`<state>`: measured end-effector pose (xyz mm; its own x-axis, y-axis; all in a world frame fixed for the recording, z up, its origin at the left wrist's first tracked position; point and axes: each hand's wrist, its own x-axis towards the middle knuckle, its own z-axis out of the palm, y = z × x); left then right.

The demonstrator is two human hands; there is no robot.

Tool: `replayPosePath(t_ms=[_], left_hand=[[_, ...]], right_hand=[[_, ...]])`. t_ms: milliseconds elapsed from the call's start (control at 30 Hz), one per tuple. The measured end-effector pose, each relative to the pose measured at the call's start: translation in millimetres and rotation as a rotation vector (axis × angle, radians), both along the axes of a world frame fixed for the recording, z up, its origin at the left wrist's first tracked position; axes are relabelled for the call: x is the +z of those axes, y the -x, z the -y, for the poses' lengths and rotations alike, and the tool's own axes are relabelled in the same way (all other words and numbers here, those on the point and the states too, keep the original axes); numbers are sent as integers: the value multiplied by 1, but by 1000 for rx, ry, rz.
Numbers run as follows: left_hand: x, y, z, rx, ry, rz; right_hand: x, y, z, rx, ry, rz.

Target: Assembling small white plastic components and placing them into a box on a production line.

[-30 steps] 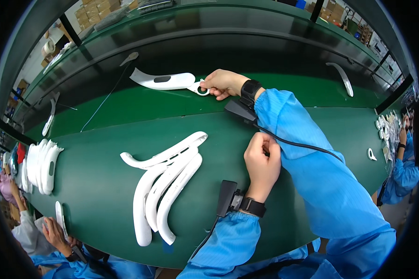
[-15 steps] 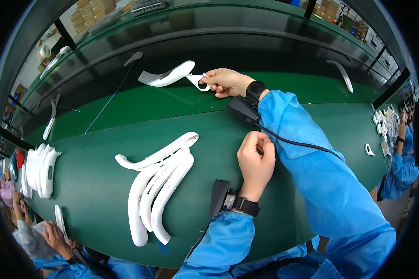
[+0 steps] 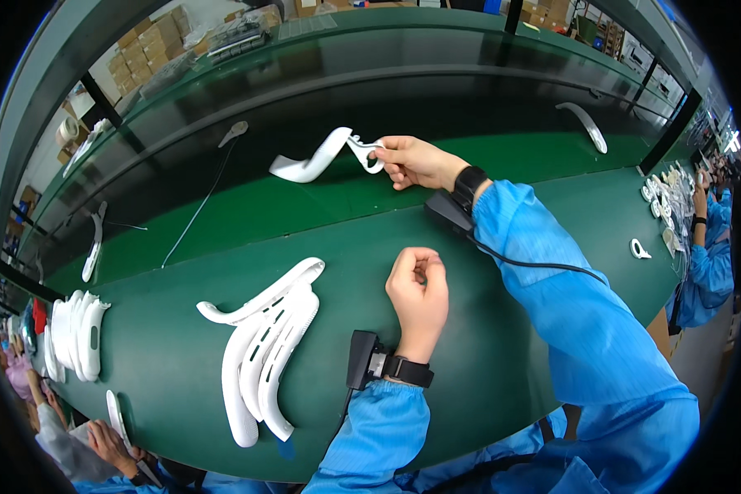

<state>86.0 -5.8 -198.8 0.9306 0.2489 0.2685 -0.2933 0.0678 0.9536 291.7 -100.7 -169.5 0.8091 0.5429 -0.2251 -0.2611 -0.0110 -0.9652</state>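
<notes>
From the head view, I have the right hand [image 3: 416, 163] at the upper middle of the frame, thumb and fingers pinched closed on a white ring piece [image 3: 360, 149], whose far end meets a white curved piece [image 3: 324, 156] to its left, though I cannot tell whether they are joined. My left hand [image 3: 418, 290], at the centre of the frame, is curled into a loose fist above the green table [image 3: 486, 362], and I cannot see anything in it. Several white curved parts [image 3: 237, 379] lie together at the lower left of centre, well apart from both hands.
</notes>
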Motion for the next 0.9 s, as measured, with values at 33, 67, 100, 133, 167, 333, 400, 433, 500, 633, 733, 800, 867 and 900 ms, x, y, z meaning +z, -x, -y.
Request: replayPosePath(t_ms=[33, 67, 100, 133, 167, 333, 400, 433, 500, 633, 733, 800, 867, 900], left_hand=[[0, 0, 0, 27, 25, -21], [-1, 1, -1, 53, 51, -42], [-10, 2, -10, 38, -47, -61], [-6, 4, -12, 37, -47, -65], [0, 6, -12, 222, -345, 46], [7, 2, -10, 395, -779, 352], [5, -3, -10, 298, -867, 285], [6, -5, -7, 235, -906, 211], [3, -10, -6, 144, -1007, 85], [7, -9, -17, 171, -1077, 224], [32, 5, -24, 277, -1029, 309], [49, 12, -41, 265, -777, 207], [88, 28, -27, 106, -792, 72], [82, 19, -26, 96, -927, 317]], right_hand=[[5, 6, 8, 12, -53, 3], [10, 12, 18, 23, -107, 6], [10, 18, 22, 21, -126, 20], [13, 24, 34, 29, -147, 26], [14, 32, 44, 21, -124, 56], [30, 106, 109, 0, -2, 176], [26, 135, 116, 10, 57, 162], [23, 144, 120, 41, 26, 94], [17, 155, 116, 104, 7, 115], [13, 175, 119, 151, 14, 139], [7, 190, 145, 43, -61, 120], [3, 191, 148, -60, 1, 216], [-5, 190, 158, -144, 60, 192], [-4, 191, 160, -150, 59, 195]])
